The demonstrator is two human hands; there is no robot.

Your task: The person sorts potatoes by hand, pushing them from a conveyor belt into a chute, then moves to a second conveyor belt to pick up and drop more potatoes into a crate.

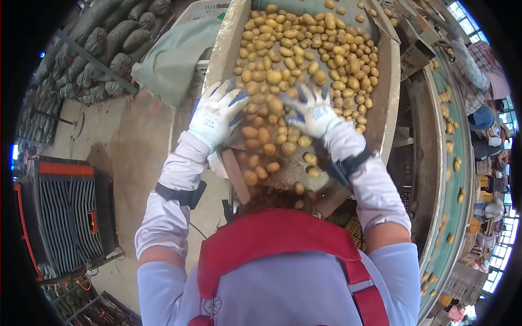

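Observation:
Many yellow-brown potatoes (348, 60) lie in a pale-walled sorting trough (387, 103) in front of me. My left hand (216, 114), in a white glove with blue on the fingers, reaches over the trough's left side with its fingers spread beside the potatoes. My right hand (314, 113), gloved alike, has its fingers apart among the potatoes near the middle. Between the hands, several potatoes (255, 133) are smeared by motion toward the narrow near end. A few potatoes (311, 158) lie on the bare trough floor below my right hand.
A conveyor belt (457, 179) with scattered potatoes runs along the right, with a person (478, 76) beside it. A green cloth (174, 57) drapes over a crate at the left. Stacked full sacks (103, 49) and a black, orange-topped slatted unit (68, 217) stand farther left.

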